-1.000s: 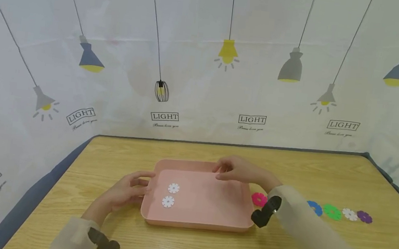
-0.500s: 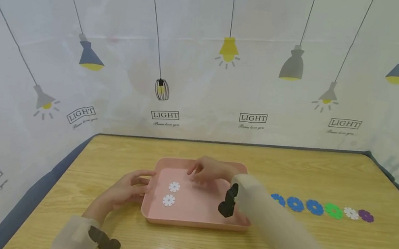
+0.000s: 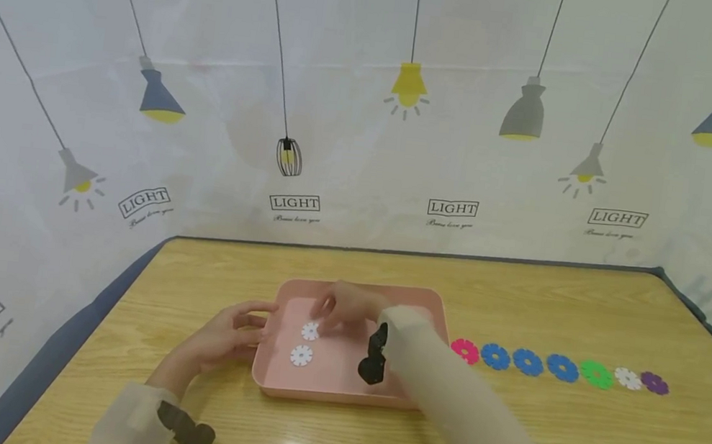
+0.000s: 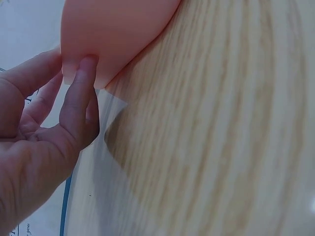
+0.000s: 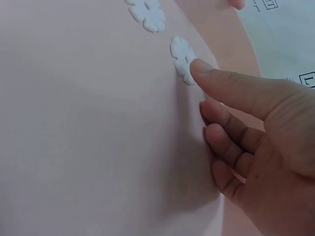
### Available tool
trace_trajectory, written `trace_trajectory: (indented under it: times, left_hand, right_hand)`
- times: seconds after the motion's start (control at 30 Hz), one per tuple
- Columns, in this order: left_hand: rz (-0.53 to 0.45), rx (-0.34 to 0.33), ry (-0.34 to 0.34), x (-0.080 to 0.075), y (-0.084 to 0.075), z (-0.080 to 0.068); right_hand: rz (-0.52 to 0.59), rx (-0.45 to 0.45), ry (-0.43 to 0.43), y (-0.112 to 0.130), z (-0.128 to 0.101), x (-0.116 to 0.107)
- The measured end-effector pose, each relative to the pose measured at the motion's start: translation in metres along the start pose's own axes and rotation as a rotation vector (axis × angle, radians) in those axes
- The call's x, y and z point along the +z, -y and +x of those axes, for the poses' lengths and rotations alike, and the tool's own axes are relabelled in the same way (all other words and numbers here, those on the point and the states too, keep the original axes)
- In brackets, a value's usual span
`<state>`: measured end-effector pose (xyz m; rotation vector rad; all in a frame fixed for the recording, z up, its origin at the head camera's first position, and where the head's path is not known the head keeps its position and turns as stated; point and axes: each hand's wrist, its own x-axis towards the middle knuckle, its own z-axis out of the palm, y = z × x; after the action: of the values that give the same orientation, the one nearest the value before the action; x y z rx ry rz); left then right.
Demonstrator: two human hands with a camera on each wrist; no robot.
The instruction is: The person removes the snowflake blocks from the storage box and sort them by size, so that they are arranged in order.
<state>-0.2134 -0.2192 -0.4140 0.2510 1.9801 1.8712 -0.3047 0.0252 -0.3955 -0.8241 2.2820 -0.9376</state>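
Observation:
The pink tray (image 3: 350, 398) lies on the wooden table with two white flower-shaped discs inside: a nearer one (image 3: 300, 356) and a farther one (image 3: 310, 331). My left hand (image 3: 233, 336) rests against the tray's left side, fingertips at the rim. In the left wrist view its thumb (image 4: 87, 66) touches the outer wall. Over the tray, my right hand (image 3: 347, 304) reaches down beside the farther disc. The right wrist view shows its thumb (image 5: 216, 78) overlapping that disc's (image 5: 179, 53) edge, the other fingers (image 5: 221, 140) loosely bent below.
Right of the tray runs a row of similar discs: pink (image 3: 465, 351), several blue (image 3: 528, 363), green (image 3: 597, 374), white (image 3: 627, 379) and purple (image 3: 655, 383). A curtain printed with lamps (image 3: 368, 107) hangs behind the table (image 3: 207, 271).
My right hand has moved left across the tray, from its far right part to the farther white disc. The left hand has stayed at the tray's left side.

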Motion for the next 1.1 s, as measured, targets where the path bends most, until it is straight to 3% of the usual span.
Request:
trace_trajectory:
  times: [0.4,0.83,1.1]
  left_hand:
    - [0.006,-0.002,-0.003,0.0,-0.001,-0.001]
    - [0.011,0.009,-0.014,-0.001,0.0,-0.002]
    - [0.022,0.009,-0.018,0.0,0.002,0.001]
  right_hand:
    - [0.015,0.001,0.014,0.007,-0.002,0.008]
    - [-0.017,0.032,-0.022,0.012,-0.002,0.012]
    - [0.02,0.03,-0.065,0.002,-0.003,0.01]
